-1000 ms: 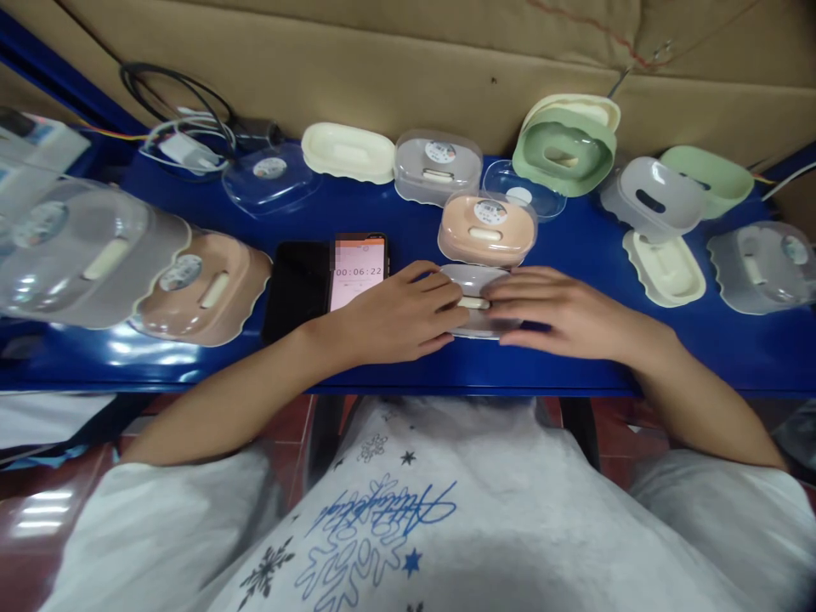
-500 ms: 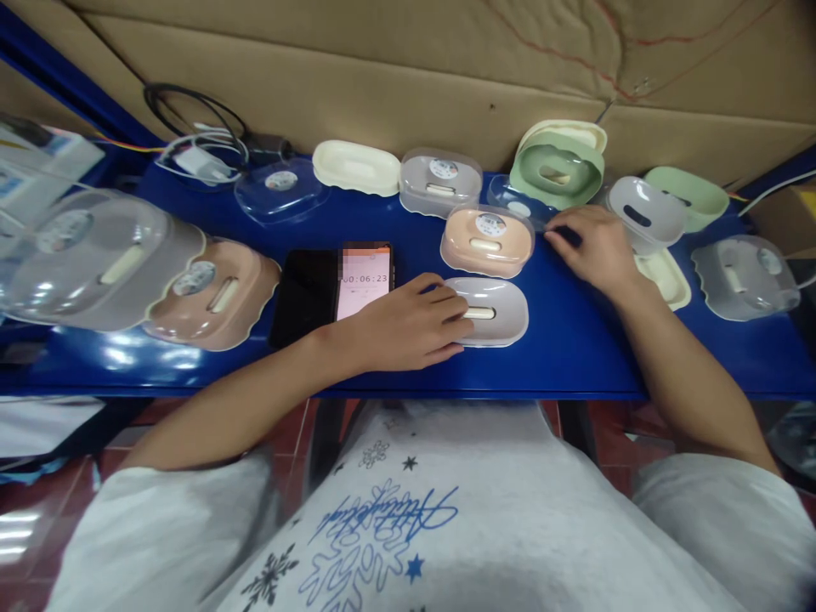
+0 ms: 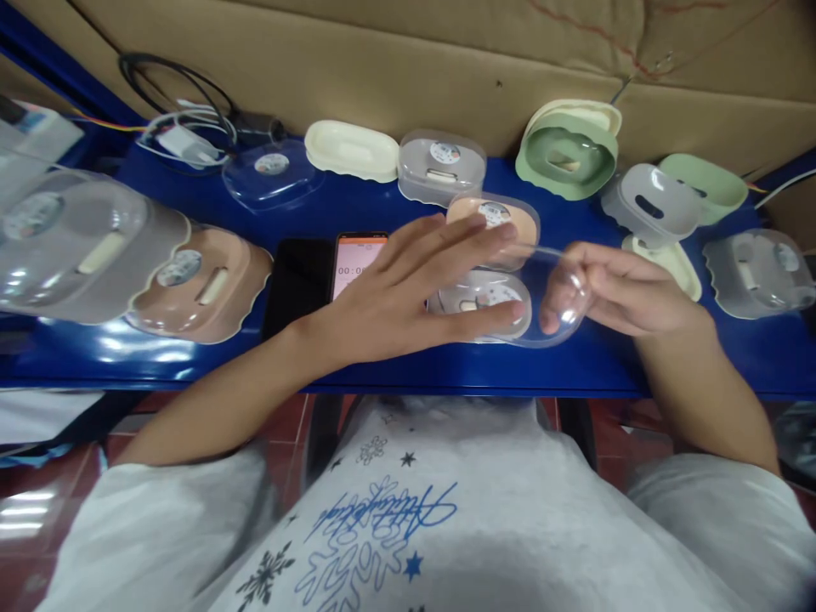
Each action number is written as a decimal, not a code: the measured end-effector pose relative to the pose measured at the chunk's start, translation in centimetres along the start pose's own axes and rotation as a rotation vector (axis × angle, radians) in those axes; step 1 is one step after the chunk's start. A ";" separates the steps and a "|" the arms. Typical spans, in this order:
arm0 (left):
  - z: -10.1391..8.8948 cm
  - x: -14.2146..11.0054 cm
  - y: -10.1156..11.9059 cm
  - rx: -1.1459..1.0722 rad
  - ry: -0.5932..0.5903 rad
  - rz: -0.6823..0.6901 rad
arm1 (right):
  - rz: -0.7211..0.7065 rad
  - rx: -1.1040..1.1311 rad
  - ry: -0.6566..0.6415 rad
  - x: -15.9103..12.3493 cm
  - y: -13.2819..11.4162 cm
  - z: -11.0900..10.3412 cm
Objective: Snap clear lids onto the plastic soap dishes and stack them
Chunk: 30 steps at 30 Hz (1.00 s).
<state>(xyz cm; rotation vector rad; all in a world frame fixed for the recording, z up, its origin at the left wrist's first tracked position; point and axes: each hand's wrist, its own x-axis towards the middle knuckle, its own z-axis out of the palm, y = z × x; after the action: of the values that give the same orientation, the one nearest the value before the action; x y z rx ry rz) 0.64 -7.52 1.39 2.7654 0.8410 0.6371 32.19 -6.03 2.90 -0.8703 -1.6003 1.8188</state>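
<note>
"At the blue table [image 3: 592, 361], what do we hold?"
"Our right hand [image 3: 628, 289] pinches the clear lid [image 3: 541, 276] at three o'clock of the grey box [image 3: 454, 297]; our left hand [image 3: 414, 289] spreads from nine."
"Our risk?"
"One-sided grip: the lid could slip, nudging the peach box [image 3: 526, 223] at twelve."

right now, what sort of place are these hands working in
Likely a workshop bench: a blue table bearing several similar boxes, and a loose clear cover held in the right hand.
</note>
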 end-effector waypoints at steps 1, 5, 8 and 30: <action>0.3 -0.1 -0.1 0.001 -0.016 0.066 | 0.039 0.013 -0.017 0.4 0.3 -0.1; 1.6 -0.3 -1.1 0.014 0.030 0.251 | 0.098 -0.081 0.017 1.5 1.1 -0.8; 2.0 -0.2 -1.8 0.001 0.002 0.209 | 0.040 -0.371 0.123 1.3 1.0 -0.9; 3.5 -0.4 -3.1 0.108 -0.142 0.134 | -0.259 -1.221 -0.066 -0.1 3.0 -0.2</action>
<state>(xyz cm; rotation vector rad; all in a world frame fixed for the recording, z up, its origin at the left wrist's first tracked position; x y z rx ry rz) 0.36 -5.34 -2.79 2.9423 0.6843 0.4212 32.43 -6.40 -0.07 -0.9715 -2.7104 0.5456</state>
